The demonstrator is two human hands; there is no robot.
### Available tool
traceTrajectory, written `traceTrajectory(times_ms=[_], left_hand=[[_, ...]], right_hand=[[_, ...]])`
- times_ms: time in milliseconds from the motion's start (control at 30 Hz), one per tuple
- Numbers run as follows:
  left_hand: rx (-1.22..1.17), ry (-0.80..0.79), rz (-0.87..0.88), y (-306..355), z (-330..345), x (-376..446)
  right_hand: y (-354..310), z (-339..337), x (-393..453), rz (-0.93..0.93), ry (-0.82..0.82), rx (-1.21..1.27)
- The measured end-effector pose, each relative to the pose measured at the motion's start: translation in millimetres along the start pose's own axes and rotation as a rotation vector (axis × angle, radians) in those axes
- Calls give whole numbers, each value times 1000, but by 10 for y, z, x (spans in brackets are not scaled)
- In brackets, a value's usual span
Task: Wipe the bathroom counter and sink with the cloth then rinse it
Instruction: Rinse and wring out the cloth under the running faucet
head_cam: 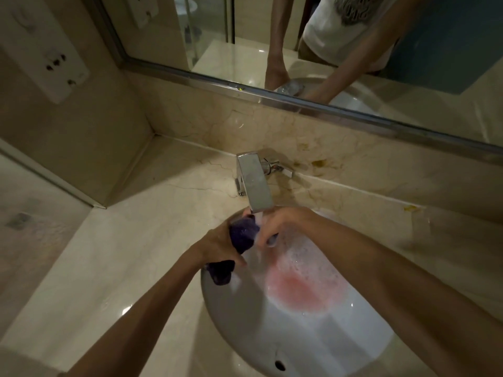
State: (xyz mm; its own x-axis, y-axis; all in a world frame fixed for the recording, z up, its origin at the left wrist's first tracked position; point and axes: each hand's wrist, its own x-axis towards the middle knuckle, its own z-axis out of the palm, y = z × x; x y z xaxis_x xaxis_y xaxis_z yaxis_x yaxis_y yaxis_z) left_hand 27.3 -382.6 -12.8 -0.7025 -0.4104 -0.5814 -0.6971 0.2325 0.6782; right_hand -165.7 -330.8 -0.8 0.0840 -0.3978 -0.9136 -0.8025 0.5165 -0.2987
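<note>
Two hands are working a dark purple cloth under the running tap, over the far-left part of the white basin. The left hand is gripping the cloth's middle with its fingers curled round it, and a loose end is hanging over the basin's rim. The right hand is pinching the other end just under the spout, where the water stream is falling. Pink, foamy water is pooling in the bowl, and an overflow hole is showing in its near wall. The basin is sitting in a glossy beige marble countertop, which is catching glints of light. A matching backsplash is carrying yellowish stains behind the tap. Above it a metal-framed mirror is reflecting the person's arms and white shirt. On the left wall a white socket plate is hanging.
</note>
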Motion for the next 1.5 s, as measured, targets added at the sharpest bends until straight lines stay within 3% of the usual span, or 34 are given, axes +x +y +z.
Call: traceTrajectory(times_ms=[133, 300, 367, 533, 833, 967, 1133, 1167, 1200, 1233, 1267, 1300, 1333, 1367, 1400, 1433, 1467, 1500], left_hand=[[-71, 38, 25, -66, -26, 2], [-182, 40, -20, -111, -30, 19], [-191, 51, -45, -95, -21, 45], [-126, 29, -28, 94, -8, 120], [179, -50, 9, 429, 15, 361], [100, -140, 17, 417, -40, 431], [155, -156, 441, 669, -11, 293], [342, -38, 564, 581, 11, 317], [575, 38, 609, 497, 51, 311], [542, 76, 571, 403, 83, 339], [627, 136, 654, 353, 120, 364], [615, 154, 737, 317, 169, 373], [637, 182, 823, 322, 196, 371], [690, 235, 942, 359, 210, 352], [749, 274, 1068, 344, 212, 367], [791, 308, 1182, 321, 202, 386], [816, 338, 1266, 324, 181, 391], [822, 356, 1334, 319, 166, 390]], right_hand=[[-81, -12, 26, -75, -30, -48], [-68, -5, 82, -185, 213, 89], [-47, -24, 37, -178, 210, 132], [117, -64, -22, -33, 189, 151], [485, 29, -381, -253, 370, 321], [615, 140, -568, -293, 339, 532], [823, 472, -652, -288, 275, 1213], [800, 547, -515, -209, 313, 1376], [853, 816, -510, -270, 329, 1462], [938, 1013, -471, -331, 118, 1619], [866, 1268, -536, -532, 104, 1705], [719, 1352, -544, -215, 4, 1911], [649, 1524, -553, -497, 48, 1849], [582, 1482, -394, -487, -132, 1801], [415, 1380, -413, -431, -8, 1824], [397, 1452, -375, -521, -272, 1952], [480, 1513, -445, -696, -468, 1858], [503, 1485, -384, -767, -556, 1743]])
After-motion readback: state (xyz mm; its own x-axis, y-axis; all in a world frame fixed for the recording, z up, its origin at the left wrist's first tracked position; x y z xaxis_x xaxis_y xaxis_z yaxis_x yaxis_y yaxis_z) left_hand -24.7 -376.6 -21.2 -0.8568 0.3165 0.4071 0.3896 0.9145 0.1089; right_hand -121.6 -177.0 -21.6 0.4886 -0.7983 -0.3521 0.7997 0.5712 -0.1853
